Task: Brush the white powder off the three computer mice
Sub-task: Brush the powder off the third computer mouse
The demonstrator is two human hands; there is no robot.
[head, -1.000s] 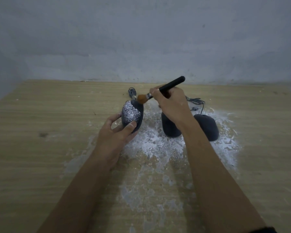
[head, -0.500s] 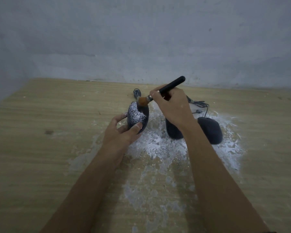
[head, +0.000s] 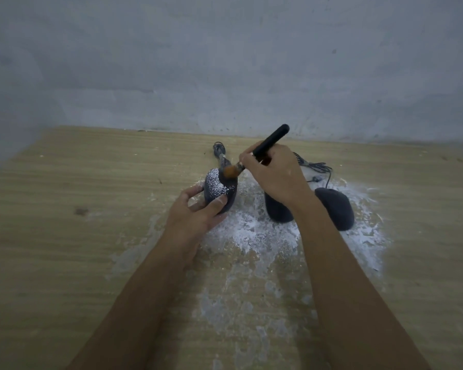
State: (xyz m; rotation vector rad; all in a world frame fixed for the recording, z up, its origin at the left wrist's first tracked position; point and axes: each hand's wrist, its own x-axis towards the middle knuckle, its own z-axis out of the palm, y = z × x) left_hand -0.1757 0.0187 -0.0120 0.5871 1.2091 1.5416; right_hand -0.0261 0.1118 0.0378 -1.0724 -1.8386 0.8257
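Head view: brush [head: 268, 145] on left mouse [head: 217, 188].
Left hand [head: 190, 215] gripped the powdery left mouse; right hand [head: 276, 178] pinched the brush, its wrist hiding much of the middle mouse [head: 277, 214].

dim, flat light | soft shadows | wide-angle bowing at edges | slightly soft

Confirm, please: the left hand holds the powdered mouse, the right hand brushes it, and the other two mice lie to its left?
Wrong side: the head view shows the second mouse and third mouse right of the powdered mouse under the brush; the rest stands.
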